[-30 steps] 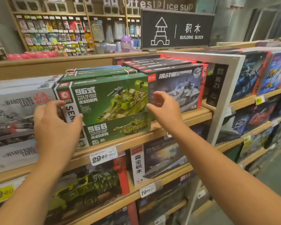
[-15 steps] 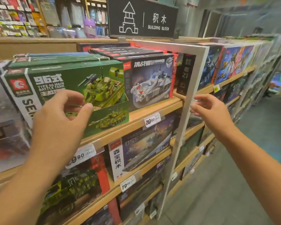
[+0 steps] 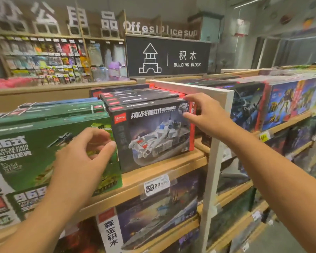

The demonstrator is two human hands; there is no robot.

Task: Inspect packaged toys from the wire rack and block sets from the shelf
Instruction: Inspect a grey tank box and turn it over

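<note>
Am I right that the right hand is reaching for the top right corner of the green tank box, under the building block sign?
Not quite. In the head view the right hand is at the top right corner of the black box with the white tank, not the green tank box, which stands beside it. The building block sign is indeed above.

Tank box point(image 3: 151, 136) right of battle-tank box point(image 3: 35, 152)

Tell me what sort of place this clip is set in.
Most likely a retail shop's toy aisle. A hanging sign reads "BUILDING BLOCK", boxed block sets such as the grey tank box fill wooden shelves, and price tags are clipped to the shelf edges.
</note>
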